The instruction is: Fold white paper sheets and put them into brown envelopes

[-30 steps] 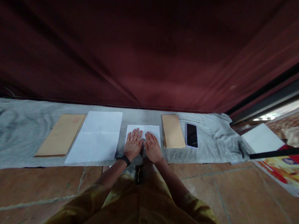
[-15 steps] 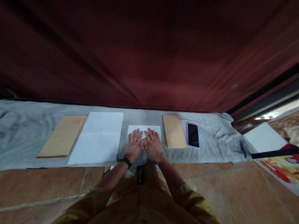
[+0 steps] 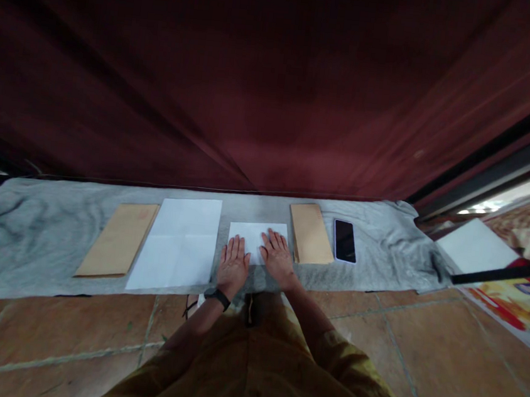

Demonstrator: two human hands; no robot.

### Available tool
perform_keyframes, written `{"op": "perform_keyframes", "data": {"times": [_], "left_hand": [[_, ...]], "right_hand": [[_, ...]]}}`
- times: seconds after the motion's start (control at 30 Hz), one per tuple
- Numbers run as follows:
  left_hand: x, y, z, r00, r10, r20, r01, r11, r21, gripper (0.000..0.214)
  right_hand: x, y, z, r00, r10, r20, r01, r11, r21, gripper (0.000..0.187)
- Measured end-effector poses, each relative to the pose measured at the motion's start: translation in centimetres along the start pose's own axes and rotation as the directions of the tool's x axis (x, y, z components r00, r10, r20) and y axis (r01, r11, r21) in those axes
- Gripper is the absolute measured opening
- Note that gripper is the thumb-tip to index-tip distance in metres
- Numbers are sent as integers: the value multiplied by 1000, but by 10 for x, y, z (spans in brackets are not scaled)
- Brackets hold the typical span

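A small white folded sheet of paper [image 3: 255, 235] lies on the grey cloth in front of me. My left hand [image 3: 233, 266] rests flat over its lower left corner, fingers stretched out. On its right side my right hand [image 3: 278, 258] lies flat with the fingers a little spread. Both palms face down, and parts of the paper are hidden under them. To the left is a larger white sheet [image 3: 177, 243] with faint crease lines. Just right of my right hand sits a stack of brown envelopes [image 3: 311, 234].
More brown envelopes [image 3: 118, 240] lie at the left on the grey cloth [image 3: 49, 220]. A smartphone [image 3: 345, 241] is right of the envelope stack. A dark red curtain [image 3: 275, 98] hangs behind. At the right are a dark metal bar [image 3: 506, 272] and a colourful printed box [image 3: 519, 307].
My hands have moved apart: the left has slid down and outward, the right slightly outward. More of the folded paper now shows between them. The view has shifted slightly.
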State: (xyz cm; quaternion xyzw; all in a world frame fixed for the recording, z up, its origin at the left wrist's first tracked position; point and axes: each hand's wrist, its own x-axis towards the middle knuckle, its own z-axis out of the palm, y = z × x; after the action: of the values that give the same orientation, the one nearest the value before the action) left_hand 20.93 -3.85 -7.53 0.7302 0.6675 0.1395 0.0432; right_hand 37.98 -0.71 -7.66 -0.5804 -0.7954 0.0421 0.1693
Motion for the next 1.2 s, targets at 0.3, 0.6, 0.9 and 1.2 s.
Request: {"op": "perform_keyframes", "data": {"times": [0.3, 0.6, 0.9, 1.2], "left_hand": [[-21, -4, -1, 994, -75, -80, 72, 996, -44, 54], [-22, -8, -12, 997, -74, -25, 74, 997, -32, 53], [-15, -9, -20, 996, -88, -9, 87, 994, -59, 47], [-6, -6, -38, 979, -198, 40, 198, 980, -6, 50]], "right_hand": [[0, 3, 3, 1000, -1, -3, 1, 1000, 11, 50], [1, 3, -5, 1000, -9, 13, 9, 999, 46, 49], [-41, -25, -13, 991, -125, 54, 120, 988, 96, 47], [-78, -14, -24, 985, -160, 55, 158, 986, 51, 52]]}}
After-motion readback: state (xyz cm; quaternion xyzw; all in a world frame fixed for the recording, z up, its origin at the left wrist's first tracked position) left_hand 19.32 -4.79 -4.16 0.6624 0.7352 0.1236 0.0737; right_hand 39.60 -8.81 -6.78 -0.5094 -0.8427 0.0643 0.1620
